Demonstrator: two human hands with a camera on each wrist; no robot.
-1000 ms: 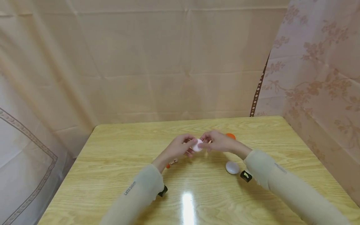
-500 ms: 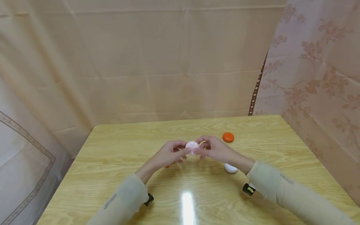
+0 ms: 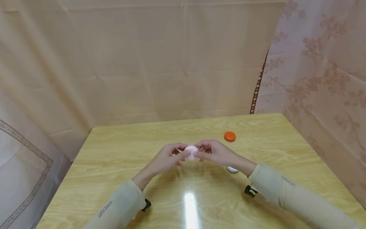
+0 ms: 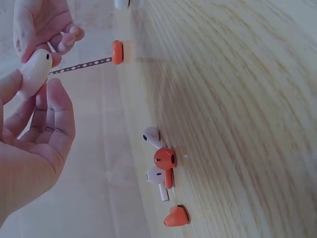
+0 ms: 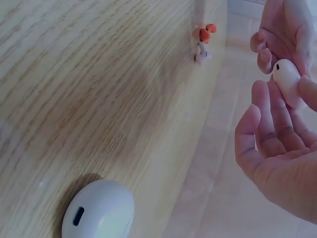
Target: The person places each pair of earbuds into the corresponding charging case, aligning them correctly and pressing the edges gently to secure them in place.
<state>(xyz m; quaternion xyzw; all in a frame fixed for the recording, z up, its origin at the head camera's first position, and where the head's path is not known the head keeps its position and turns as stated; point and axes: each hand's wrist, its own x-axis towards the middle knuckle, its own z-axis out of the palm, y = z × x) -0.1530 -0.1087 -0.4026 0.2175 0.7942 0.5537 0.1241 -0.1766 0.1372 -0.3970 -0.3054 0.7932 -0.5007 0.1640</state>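
Both hands hold a pale pink earbud charging case (image 3: 191,149) above the middle of the table. My left hand (image 3: 166,159) pinches its left side between thumb and fingers. From the other side, my right hand (image 3: 218,153) grips it the same way, thumb on the near face. A small dark slot shows on the case (image 4: 35,73) in the left wrist view, and its lid looks closed. Below the hands in that view lie two pink earbuds (image 4: 152,136) and two orange earbuds (image 4: 165,158). The left hand and arm hide these earbuds in the head view.
An orange earbud case (image 3: 230,136) lies on the wooden table (image 3: 114,143), beyond the right hand. A white earbud case (image 3: 232,170) sits partly hidden under the right forearm. Beige curtains (image 3: 143,63) hang behind the table, with patterned cloth (image 3: 320,79) on the right.
Both hands have moved left with the pink case, still gripping it. The orange case has come out from behind the right hand, and the earbuds have gone out of sight in the head view.
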